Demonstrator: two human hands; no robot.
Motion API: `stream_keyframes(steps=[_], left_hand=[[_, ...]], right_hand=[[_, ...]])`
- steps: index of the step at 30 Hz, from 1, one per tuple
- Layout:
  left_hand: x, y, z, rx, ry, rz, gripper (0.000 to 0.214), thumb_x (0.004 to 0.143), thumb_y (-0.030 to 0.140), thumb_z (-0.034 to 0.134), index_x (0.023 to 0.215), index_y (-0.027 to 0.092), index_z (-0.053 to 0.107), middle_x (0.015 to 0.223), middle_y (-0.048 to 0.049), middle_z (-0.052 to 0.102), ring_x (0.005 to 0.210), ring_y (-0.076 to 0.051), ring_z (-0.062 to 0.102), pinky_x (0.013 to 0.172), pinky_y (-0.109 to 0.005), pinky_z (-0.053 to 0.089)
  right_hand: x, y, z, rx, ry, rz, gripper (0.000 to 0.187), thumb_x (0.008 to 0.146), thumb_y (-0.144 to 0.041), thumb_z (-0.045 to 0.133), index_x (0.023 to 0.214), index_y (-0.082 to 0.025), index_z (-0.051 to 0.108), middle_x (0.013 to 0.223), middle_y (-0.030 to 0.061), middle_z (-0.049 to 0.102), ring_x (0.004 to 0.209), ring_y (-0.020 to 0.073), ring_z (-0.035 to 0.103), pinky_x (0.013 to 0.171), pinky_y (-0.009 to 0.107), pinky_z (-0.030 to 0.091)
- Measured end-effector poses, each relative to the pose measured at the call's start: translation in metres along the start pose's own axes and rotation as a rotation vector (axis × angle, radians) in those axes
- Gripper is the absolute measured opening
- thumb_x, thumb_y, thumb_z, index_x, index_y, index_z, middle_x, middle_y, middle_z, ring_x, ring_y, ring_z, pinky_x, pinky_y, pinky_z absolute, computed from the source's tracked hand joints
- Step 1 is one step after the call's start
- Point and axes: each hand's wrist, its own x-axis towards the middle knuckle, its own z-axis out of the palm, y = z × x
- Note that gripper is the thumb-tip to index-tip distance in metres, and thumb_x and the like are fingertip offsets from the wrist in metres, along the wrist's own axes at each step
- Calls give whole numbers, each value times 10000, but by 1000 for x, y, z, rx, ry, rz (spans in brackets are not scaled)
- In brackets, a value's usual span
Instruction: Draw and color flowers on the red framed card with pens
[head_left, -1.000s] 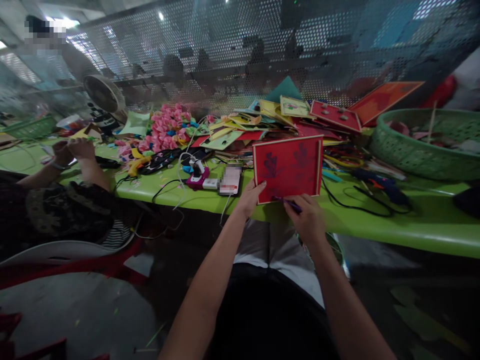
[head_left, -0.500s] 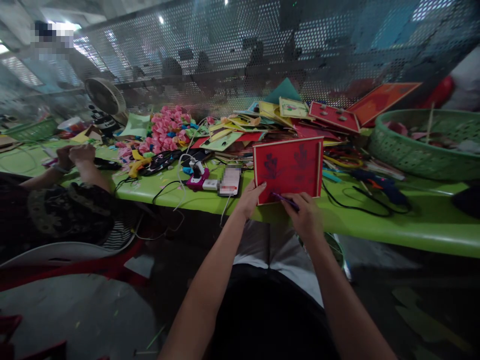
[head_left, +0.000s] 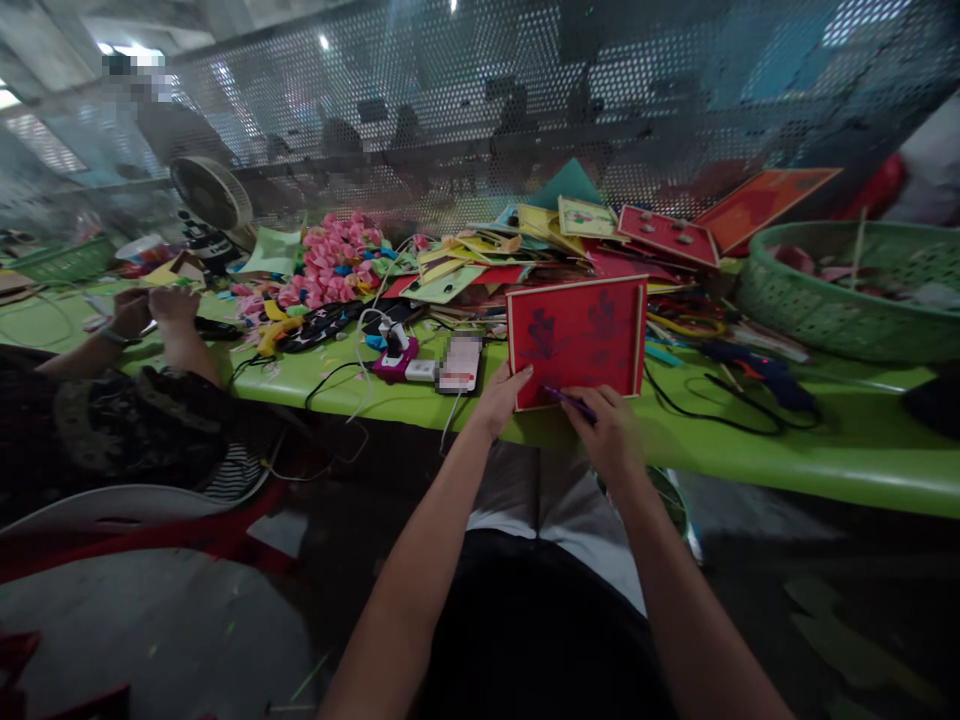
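A red card (head_left: 574, 345) with dark flower-like drawings and pale strips along its edges stands tilted up at the front edge of the green table (head_left: 750, 450). My left hand (head_left: 499, 400) grips its lower left corner, thumb on the front face. Pinched in my right hand (head_left: 611, 430) is a purple pen (head_left: 574, 402), its tip at the lower left part of the card. Just left of the card lies a phone (head_left: 460, 362) with a cable.
Behind the card is a heap of coloured cards (head_left: 480, 250), left of it pink paper flowers (head_left: 341, 260). A glue gun (head_left: 761, 372) and green basket (head_left: 847, 290) stand right. A power strip (head_left: 397, 360) lies left of the phone. Another person's hands (head_left: 157, 310) work further left.
My hands, the pen and the card have stayed almost still. The other person's hands on the left have shifted slightly.
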Motion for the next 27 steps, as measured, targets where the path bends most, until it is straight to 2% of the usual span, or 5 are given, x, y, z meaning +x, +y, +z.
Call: stream_keyframes(steps=[5,12,20,27], left_hand=[[0,-1,0,9,-4,-4,407,963,439,654,1290,196,649,1357,-99,660,1201,-214,652,1049,-477,566],[0,0,0,-5,2,-19,428,965,447,648,1310,194,634,1358,-102,652,1191,-214,654,1027,-470,576],[0,2,1,-36,15,-21,442,958,439,661,1315,180,626,1340,-100,655,1178,-216,659,1004,-465,586],[0,0,1,-103,7,-18,423,957,431,665,1294,178,640,1328,-98,667,1179,-213,663,1020,-469,580]], right_hand=[[-2,-1,-2,-1,-19,-1,254,1030,-393,564,1077,-256,773,959,90,726,883,275,672,791,401,525],[3,-3,0,34,-13,0,284,1050,-400,543,1141,-235,756,1028,112,738,934,289,676,822,415,526],[15,4,-1,113,-24,-17,171,991,-354,634,1029,-244,760,968,91,754,900,281,690,815,407,529],[18,10,-5,240,44,-50,137,968,-348,679,999,-237,752,936,69,770,845,242,703,762,371,547]])
